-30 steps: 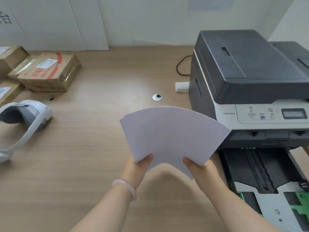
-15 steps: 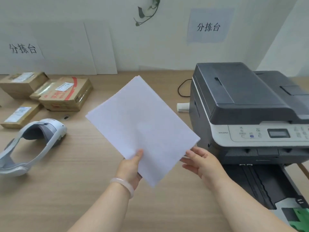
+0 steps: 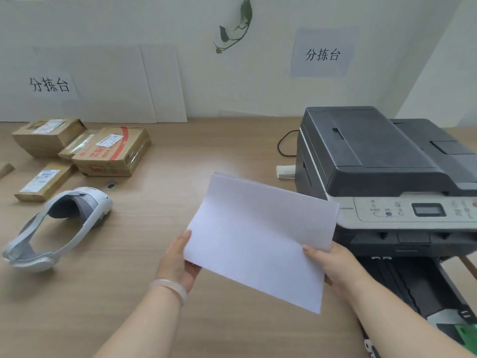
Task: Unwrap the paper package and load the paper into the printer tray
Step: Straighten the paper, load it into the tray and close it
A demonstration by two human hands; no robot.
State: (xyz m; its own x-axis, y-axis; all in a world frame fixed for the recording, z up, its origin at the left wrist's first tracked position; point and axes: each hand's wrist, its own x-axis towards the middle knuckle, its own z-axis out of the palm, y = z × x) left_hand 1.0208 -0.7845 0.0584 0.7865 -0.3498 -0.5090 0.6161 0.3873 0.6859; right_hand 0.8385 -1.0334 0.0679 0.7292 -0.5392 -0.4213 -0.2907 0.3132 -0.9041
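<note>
A thin stack of white paper point(image 3: 258, 236) is held above the wooden desk, tilted, just left of the printer. My left hand point(image 3: 178, 262) grips its left edge with the thumb on top. My right hand point(image 3: 333, 264) holds its right edge from below, thumb on the sheet. The grey and black printer point(image 3: 382, 161) stands at the right. Its paper tray point(image 3: 413, 288) is pulled out in front, black inside with a green guide at the lower right. No wrapper is in view.
A white headset point(image 3: 59, 223) lies on the desk point(image 3: 206, 156) at the left. Several cardboard parcels point(image 3: 111, 151) sit at the back left. A black cable point(image 3: 284, 146) and a white plug block point(image 3: 285, 172) lie left of the printer. White boards lean on the wall.
The fanned stack was squared up, swung left on the left hand alone, then turned back. My right hand has taken its right edge again. The camera has tilted upward.
</note>
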